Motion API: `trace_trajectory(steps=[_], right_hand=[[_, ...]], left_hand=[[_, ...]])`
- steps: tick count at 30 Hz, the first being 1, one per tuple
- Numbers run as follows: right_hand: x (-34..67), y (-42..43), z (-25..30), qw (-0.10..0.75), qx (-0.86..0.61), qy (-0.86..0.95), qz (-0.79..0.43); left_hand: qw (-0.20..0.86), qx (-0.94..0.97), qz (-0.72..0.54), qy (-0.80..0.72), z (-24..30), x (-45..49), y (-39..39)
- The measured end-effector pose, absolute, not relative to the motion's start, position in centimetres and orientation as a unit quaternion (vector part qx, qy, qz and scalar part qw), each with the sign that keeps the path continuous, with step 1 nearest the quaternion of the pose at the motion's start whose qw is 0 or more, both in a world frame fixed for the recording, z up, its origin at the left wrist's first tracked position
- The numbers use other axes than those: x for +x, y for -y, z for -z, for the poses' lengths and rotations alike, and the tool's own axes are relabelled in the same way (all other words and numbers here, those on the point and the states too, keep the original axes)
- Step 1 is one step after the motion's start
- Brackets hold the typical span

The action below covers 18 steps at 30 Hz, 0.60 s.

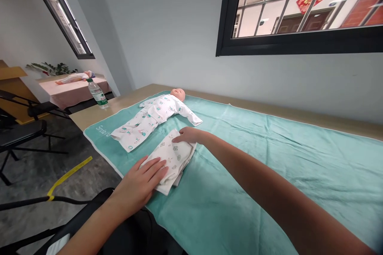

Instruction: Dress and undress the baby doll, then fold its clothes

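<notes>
A folded white baby garment (pixel 172 158) with small prints lies on a teal towel (pixel 239 159). My left hand (pixel 140 181) rests flat on its near end, fingers stretched out and open. My right hand (pixel 187 135) lies palm down on its far edge, fingers together and pressing the cloth. Just beyond the garment, a baby doll (pixel 155 117) in a white printed suit lies on its back, head toward the wall.
A plastic water bottle (pixel 98 93) stands on the wooden table's far left corner. Black folding chairs (pixel 20 131) stand on the floor at left. A second table with another doll (pixel 74 77) is farther back. A wall with a window runs behind the table.
</notes>
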State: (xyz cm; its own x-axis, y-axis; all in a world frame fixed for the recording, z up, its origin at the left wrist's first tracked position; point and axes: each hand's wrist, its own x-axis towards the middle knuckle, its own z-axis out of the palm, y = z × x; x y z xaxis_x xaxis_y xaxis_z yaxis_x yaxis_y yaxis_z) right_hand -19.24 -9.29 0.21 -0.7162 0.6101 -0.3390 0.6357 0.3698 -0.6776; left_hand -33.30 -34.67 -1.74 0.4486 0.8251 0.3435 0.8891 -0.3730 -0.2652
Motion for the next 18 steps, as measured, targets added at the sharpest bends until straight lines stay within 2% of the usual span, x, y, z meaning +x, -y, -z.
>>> trace_trajectory(steps=[6,12,18], right_hand=[[-17.4,9.9,0.6,-0.054,0.379,-0.719,0.580],[-11.5,11.3,-0.2,-0.159,0.353,-0.592,0.707],[0.9,14.5,-1.2,-0.275,0.421,-0.517,0.693]], left_hand=[[0.274,-0.838,0.122,0.456,2.1,-32.6,33.2],[0.254,-0.843,0.208,0.426,0.4,-30.9,31.7],[0.197,-0.870,0.278,0.357,-1.3,-24.2,28.7]])
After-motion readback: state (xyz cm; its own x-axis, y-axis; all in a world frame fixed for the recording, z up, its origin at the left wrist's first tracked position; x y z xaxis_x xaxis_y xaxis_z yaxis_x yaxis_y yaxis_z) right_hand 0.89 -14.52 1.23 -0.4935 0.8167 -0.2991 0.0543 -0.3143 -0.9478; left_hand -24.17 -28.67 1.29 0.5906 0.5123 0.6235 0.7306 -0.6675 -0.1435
